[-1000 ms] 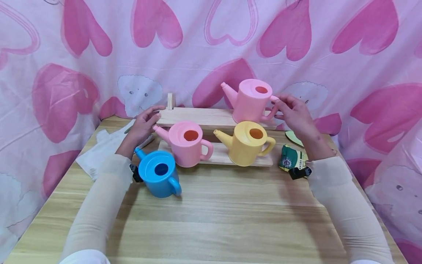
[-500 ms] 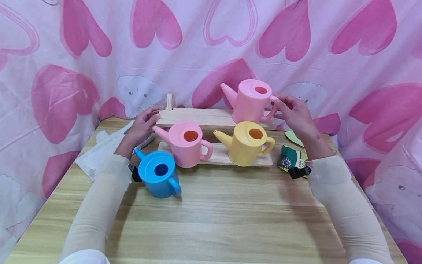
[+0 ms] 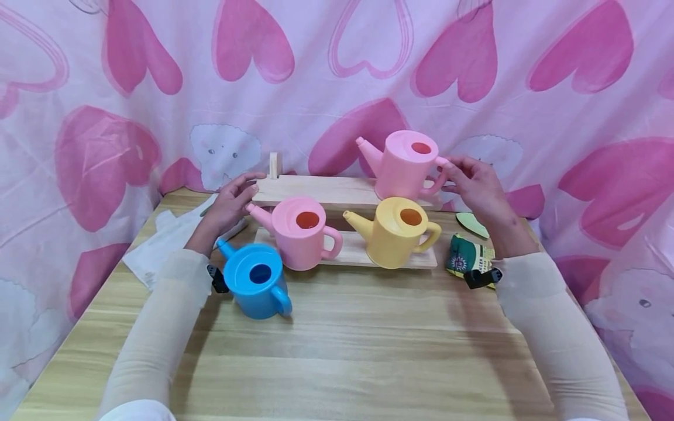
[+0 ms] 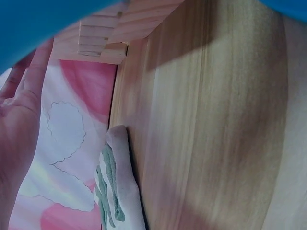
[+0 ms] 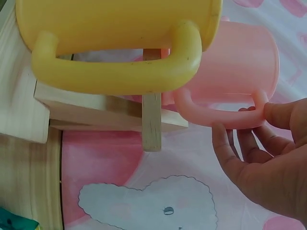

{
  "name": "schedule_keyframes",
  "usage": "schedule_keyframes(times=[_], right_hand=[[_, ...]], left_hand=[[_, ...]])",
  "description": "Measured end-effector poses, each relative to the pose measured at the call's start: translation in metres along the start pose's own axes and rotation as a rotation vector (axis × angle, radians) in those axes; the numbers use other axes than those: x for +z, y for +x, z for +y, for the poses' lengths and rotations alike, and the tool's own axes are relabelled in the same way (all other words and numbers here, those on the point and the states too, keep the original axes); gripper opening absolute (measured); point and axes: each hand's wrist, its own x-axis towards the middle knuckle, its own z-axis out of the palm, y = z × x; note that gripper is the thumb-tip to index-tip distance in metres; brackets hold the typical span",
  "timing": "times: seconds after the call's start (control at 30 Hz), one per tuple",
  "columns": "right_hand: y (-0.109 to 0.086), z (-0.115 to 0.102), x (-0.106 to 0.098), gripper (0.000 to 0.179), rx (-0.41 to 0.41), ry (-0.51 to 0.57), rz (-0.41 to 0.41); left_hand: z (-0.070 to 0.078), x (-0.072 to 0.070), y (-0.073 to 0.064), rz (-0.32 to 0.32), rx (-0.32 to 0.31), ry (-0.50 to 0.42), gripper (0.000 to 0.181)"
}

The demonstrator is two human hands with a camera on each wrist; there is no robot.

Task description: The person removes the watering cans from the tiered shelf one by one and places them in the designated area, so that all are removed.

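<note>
My right hand [image 3: 478, 186] grips the handle of a pink watering can [image 3: 406, 166], which stands upright at the right end of the upper board of a wooden stand [image 3: 316, 188]. In the right wrist view, thumb and fingers close round that handle [image 5: 225, 117]. My left hand [image 3: 229, 202] is at the left end of the same board, its fingers fairly straight; the left wrist view cuts off the fingertips. On the lower board stand a second pink watering can [image 3: 299, 237] and a yellow watering can [image 3: 392, 234]. A blue watering can [image 3: 257, 280] stands on the table beside my left wrist.
A white cloth [image 3: 168, 237] lies behind my left forearm. Near my right wrist are a green and yellow packet [image 3: 463, 254] and a pale green flat piece [image 3: 471, 224]. A pink heart-patterned curtain [image 3: 337, 70] hangs behind the wooden table [image 3: 368, 339].
The head view has shifted slightly, so everything sits a little lower in it. Both hands and all the watering cans keep their places.
</note>
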Motion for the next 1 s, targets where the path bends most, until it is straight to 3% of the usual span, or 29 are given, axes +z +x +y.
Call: schedule_keyframes(times=[0.43, 0.63, 0.9, 1.0], right_hand=[[-0.001, -0.002, -0.003, 0.052, -0.044, -0.023, 0.071], [-0.003, -0.006, -0.007, 0.053, -0.045, -0.005, 0.107], [-0.009, -0.016, -0.014, 0.043, -0.12, 0.045, 0.141], [-0.013, -0.022, -0.017, 0.044, -0.102, 0.044, 0.134]], left_hand=[[0.002, 0.003, -0.003, -0.011, 0.003, 0.013, 0.051], [0.001, 0.006, -0.003, -0.007, -0.002, 0.009, 0.052], [0.003, 0.008, -0.005, -0.015, -0.001, 0.029, 0.053], [0.004, 0.008, -0.006, -0.016, -0.008, 0.026, 0.053]])
